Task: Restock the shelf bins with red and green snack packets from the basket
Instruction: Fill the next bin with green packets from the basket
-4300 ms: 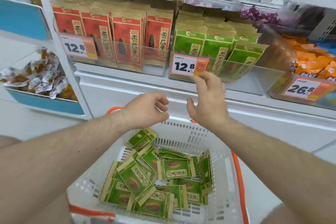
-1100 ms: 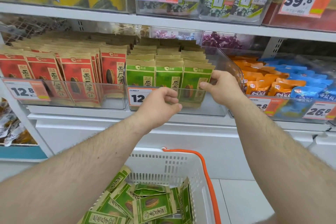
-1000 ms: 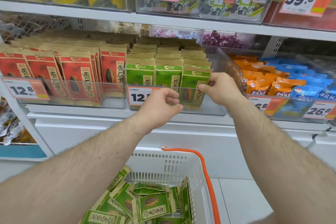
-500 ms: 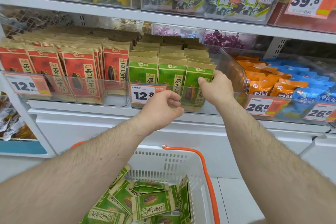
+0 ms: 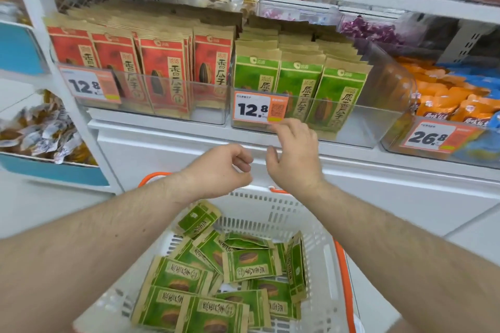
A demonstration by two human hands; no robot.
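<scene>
White metal shelf (image 5: 173,140): clear rigid bins hold upright kraft-topped red packets (image 5: 162,73) and green packets (image 5: 297,84). Your perforated plastic basket (image 5: 327,259) holds flat, loosely heaped green sachets (image 5: 251,265). Your right hand (image 5: 293,159) hangs relaxed, grasping nothing; your left hand (image 5: 219,170) curls loosely, apparently empty.

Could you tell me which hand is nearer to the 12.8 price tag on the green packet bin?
The right hand: its fingertips sit just under the price tag. The left hand hangs lower and left, above the basket.
</scene>
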